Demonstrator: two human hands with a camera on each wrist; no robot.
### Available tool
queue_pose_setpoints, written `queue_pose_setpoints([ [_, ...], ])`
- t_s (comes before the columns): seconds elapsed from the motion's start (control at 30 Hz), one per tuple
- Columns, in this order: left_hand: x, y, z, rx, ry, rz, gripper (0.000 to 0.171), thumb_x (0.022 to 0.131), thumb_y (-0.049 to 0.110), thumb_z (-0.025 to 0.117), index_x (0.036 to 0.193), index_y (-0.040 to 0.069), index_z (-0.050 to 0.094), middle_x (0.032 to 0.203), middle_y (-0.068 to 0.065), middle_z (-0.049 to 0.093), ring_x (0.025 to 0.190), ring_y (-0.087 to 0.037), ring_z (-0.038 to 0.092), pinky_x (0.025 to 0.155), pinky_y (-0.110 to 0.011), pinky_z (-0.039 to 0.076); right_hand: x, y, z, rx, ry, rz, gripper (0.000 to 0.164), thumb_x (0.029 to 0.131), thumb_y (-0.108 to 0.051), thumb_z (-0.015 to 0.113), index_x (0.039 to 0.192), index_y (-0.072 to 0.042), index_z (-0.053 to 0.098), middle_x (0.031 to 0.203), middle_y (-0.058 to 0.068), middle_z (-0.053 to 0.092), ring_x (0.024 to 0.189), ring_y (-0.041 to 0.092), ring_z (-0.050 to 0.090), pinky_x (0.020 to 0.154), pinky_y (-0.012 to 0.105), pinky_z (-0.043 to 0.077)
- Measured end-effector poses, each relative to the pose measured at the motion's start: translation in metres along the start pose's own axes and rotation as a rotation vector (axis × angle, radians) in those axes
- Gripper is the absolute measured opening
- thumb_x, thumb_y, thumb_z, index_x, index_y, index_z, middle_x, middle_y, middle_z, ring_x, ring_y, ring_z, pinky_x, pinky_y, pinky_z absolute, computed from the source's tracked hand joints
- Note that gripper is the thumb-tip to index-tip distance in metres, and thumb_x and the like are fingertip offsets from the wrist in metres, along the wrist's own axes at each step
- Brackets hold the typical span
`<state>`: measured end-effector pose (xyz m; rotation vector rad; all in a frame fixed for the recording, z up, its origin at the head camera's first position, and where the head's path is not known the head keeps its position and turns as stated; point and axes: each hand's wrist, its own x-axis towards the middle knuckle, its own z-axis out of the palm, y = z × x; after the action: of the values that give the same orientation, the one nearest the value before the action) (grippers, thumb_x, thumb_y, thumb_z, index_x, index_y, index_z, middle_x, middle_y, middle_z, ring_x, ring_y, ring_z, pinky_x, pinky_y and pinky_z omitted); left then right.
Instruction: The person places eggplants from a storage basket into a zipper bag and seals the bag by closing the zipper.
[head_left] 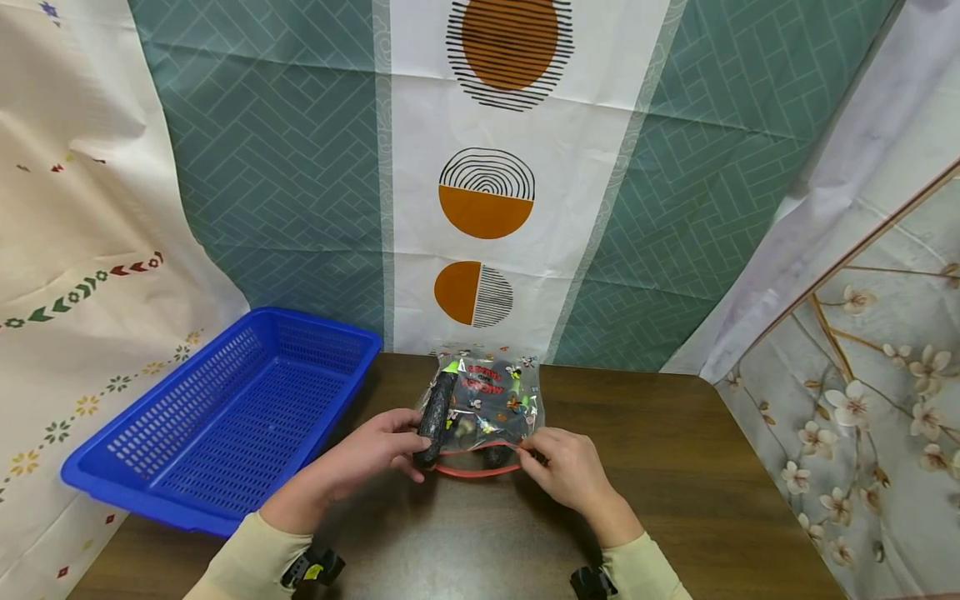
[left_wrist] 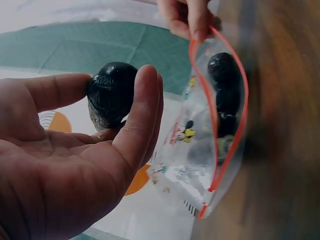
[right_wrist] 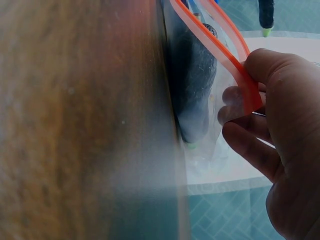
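In the head view my left hand (head_left: 386,446) holds a long, dark, cucumber-shaped thing (head_left: 437,417) with a lime-green tip. Its dark end (left_wrist: 111,92) sits between thumb and fingers in the left wrist view, the surface shiny and wrinkled. A clear zip bag (head_left: 487,392) with cartoon prints and a red zip edge lies right beside it. My right hand (head_left: 567,468) pinches a corner of that edge, and the bag's mouth (left_wrist: 245,95) stands apart. Inside the bag are more dark, long things (right_wrist: 192,75), partly hidden by prints and glare.
A blue perforated basket (head_left: 172,508) stands to the left on the brown wooden table (head_left: 660,492). Behind the table hangs a green and white patterned cloth (head_left: 300,167). Floral cloths cover both sides.
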<state>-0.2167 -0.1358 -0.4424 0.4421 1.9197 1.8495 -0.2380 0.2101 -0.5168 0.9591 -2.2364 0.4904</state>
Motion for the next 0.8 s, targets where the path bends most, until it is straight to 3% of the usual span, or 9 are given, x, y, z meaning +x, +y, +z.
queue_pose_setpoints([
  [0.43,-0.002,-0.019,0.008,0.004,-0.088,-0.035,0.037,0.106,0.008,0.063,0.136,-0.015,0.057,0.112,-0.017,0.069,0.089,-0.030,0.075,0.078,-0.040,0.068,0.001,0.000,0.000,0.008,0.008,-0.005,0.017,0.086,-0.013,0.093,0.086,-0.019,0.078,0.081,-0.010,0.073,0.066,0.005,0.062,0.053,0.025,0.051],
  [0.8,-0.008,-0.028,0.014,0.041,-0.125,-0.032,0.036,0.103,0.004,0.064,0.135,-0.014,0.060,0.117,-0.015,0.063,0.084,-0.026,0.071,0.073,-0.041,0.067,0.001,0.000,0.001,0.010,0.016,-0.008,0.017,0.085,-0.012,0.093,0.086,-0.019,0.078,0.080,-0.010,0.073,0.065,0.003,0.061,0.053,0.023,0.049],
])
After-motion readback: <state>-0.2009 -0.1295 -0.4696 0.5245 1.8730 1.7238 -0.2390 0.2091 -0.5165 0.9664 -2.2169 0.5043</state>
